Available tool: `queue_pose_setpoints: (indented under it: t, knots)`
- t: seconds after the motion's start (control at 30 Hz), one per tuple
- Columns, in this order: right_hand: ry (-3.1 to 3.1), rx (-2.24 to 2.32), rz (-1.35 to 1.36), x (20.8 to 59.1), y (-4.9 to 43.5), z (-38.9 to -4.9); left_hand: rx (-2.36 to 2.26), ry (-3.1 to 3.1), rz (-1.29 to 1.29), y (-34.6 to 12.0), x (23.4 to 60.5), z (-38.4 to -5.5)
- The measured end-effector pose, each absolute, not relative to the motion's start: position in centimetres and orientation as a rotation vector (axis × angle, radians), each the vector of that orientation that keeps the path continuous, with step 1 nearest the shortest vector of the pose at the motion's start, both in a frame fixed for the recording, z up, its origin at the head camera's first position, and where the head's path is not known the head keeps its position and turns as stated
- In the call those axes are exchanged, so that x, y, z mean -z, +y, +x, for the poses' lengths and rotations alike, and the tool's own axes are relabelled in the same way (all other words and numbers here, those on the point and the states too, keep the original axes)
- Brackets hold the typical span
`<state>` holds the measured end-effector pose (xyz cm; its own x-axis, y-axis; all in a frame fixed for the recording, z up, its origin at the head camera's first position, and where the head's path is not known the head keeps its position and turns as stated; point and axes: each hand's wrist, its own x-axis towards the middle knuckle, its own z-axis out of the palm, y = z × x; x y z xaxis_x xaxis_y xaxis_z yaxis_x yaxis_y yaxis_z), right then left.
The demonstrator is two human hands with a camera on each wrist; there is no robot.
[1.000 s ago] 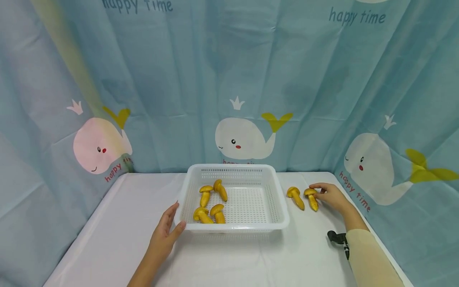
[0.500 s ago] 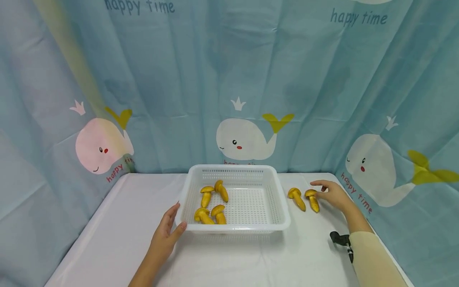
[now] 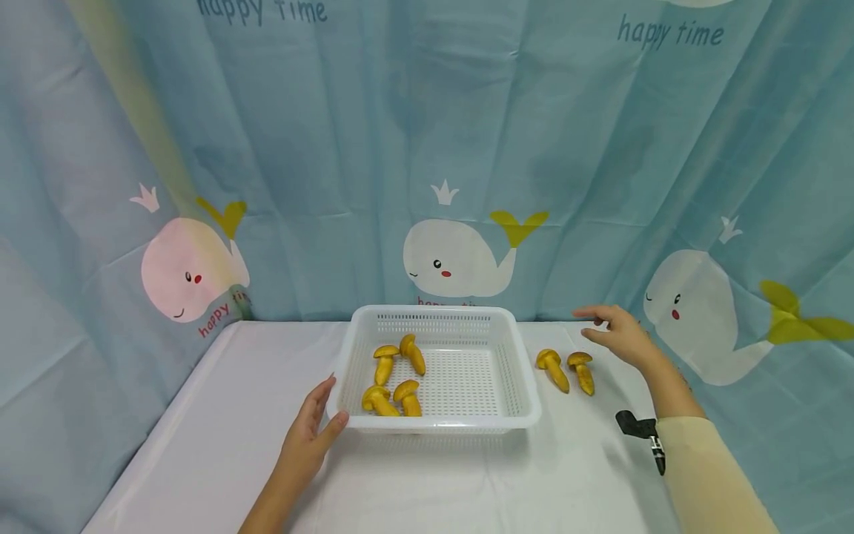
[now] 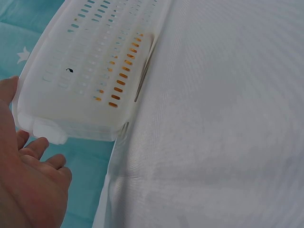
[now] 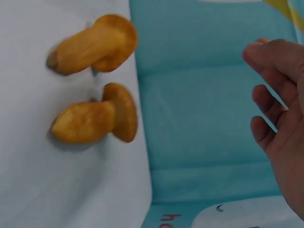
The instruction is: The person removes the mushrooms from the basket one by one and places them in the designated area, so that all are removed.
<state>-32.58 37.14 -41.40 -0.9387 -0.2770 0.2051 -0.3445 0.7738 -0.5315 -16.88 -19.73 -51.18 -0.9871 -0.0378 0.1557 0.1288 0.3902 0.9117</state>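
Observation:
A white plastic basket (image 3: 443,423) with slotted walls stands mid-table, and several yellow-brown mushrooms (image 3: 410,397) lie in its left half. My left hand (image 3: 305,437) grips the basket's near-left corner; in the left wrist view, the thumb lies at the rim and the other fingers curl below it. Right of the basket, two more mushrooms lie side by side on the tablecloth: a left one (image 3: 553,370) and a right one (image 3: 582,372). My right hand (image 3: 623,337) hovers above and behind them, holding nothing, its fingers loosely bent and apart from both mushrooms (image 5: 85,122).
A white cloth (image 3: 460,482) covers the table. Blue curtains (image 3: 320,185) printed with whales stand close behind and at both sides. A black device (image 3: 643,434) sticks out beside the right sleeve (image 3: 707,475).
My right hand has let go of the right-hand mushroom and risen up and back from it. That mushroom stays on the table. The left hand and basket have hardly moved.

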Motion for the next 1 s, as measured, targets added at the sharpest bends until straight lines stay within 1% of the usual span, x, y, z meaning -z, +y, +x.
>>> queue_pose_setpoints:
  t: [0.23,0.53,1.0]
  knots:
    - [-2.822,-0.867,0.573,39.3,35.3,-32.3,1.665,-2.487,-0.105,-19.8,51.2,-16.8]
    - [-2.765,-0.881,0.725,36.0,30.8,-32.1,1.682,-2.472,-0.105,-19.8,51.2,-16.8]
    - [-2.768,-0.869,0.931,33.3,24.4,-32.6,1.664,-2.476,-0.103,-19.7,51.2,-16.8]
